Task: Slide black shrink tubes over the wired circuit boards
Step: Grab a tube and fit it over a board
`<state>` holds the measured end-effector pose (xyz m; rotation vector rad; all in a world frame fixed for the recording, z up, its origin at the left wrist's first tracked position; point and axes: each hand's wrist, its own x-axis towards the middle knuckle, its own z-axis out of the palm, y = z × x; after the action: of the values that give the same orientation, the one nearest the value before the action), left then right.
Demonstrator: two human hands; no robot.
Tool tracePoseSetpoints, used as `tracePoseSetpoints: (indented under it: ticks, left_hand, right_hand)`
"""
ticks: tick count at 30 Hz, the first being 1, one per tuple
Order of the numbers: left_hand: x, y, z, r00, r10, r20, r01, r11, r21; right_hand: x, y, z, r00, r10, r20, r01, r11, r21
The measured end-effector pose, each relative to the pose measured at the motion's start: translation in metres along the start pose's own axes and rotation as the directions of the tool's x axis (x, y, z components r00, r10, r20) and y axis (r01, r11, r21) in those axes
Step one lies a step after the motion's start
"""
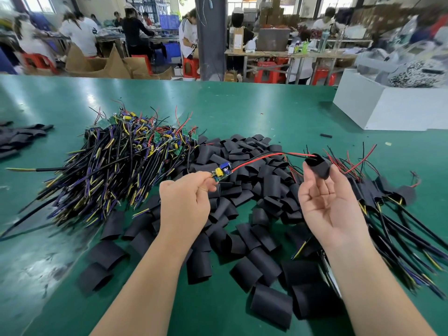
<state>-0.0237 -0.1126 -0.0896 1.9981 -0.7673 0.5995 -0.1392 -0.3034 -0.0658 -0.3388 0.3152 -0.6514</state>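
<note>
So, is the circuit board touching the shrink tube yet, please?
Apart. The head view shows a gap between the circuit board in the left hand and the shrink tube in the right hand; only the red wire spans it.

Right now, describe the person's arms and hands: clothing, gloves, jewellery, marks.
The left forearm and right forearm are bare: no sleeves in view. The left hand and right hand wear no gloves. No watch or bracelet shows. A thin yellowish band, perhaps a ring, seems to circle one left finger.
</note>
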Motion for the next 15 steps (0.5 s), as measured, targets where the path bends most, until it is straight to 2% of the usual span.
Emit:
tracePoseSetpoints:
  ticks: [8,15]
  left_hand:
    - [0.0,0.001,0.001,1.0,-0.005,0.01,0.004,0.997,0.075]
    - [-0.006,0.007,0.009,0.997,0.007,0.079,-0.017,0.992,0.125]
  right_hand:
    - [-0.003,0.002,0.003,0.996,-0.013,0.092,0.02,0.998,-0.067]
    - [-0.01,0.014,0.004,0.977,-0.047,0.207,0.12,0.926,-0.358]
